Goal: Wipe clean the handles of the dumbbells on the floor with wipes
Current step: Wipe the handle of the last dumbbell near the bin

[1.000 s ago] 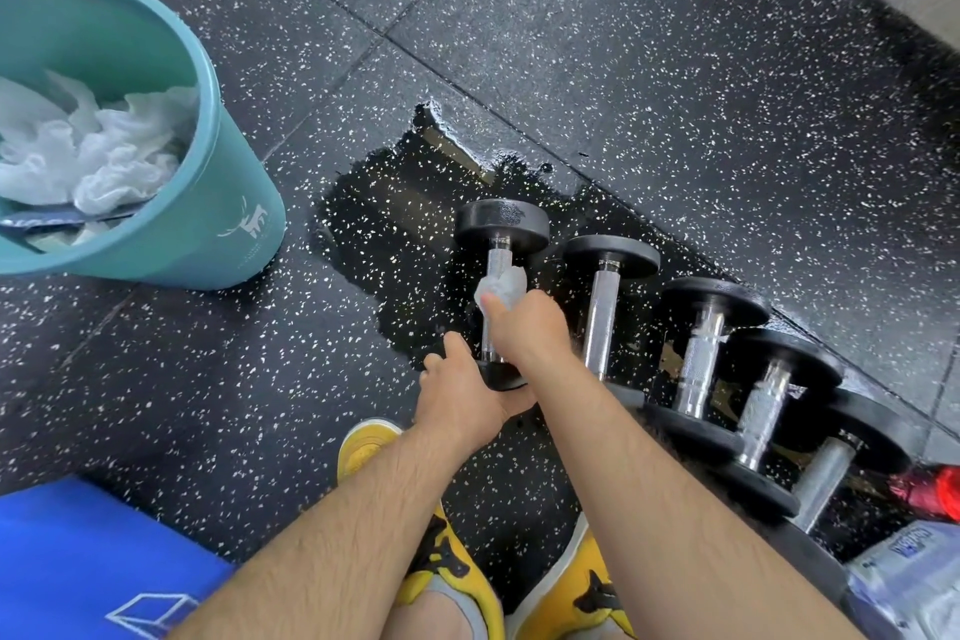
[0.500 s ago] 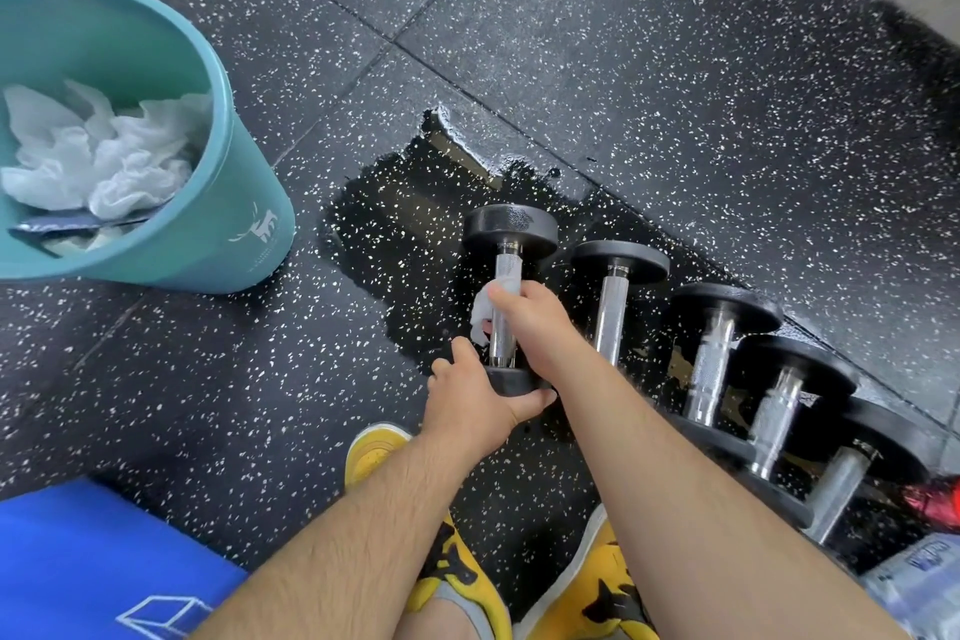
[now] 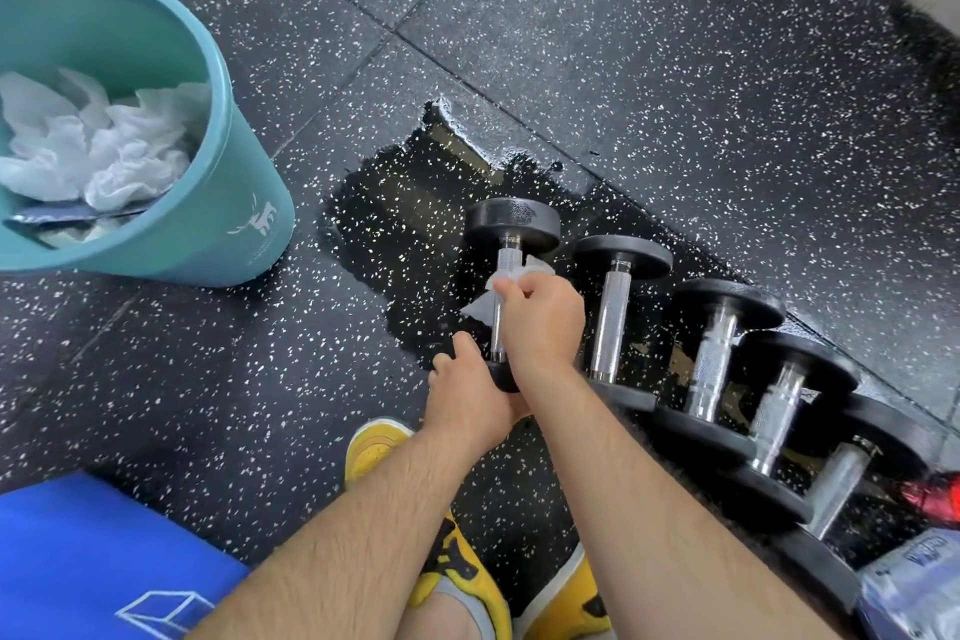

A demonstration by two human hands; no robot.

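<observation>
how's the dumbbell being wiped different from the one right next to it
The leftmost dumbbell has a white wipe wrapped on its handle under the right hand, and the left hand grips its near end. The second dumbbell is untouched, its handle fully bare. The leftmost dumbbell reaches further away than the second dumbbell. Both have dark round ends, knurled metal handles, and lie side by side.

Five dumbbells (image 3: 618,307), two hands (image 3: 540,322) — one teal bin (image 3: 244,203), two yellow shoes (image 3: 374,447).
</observation>
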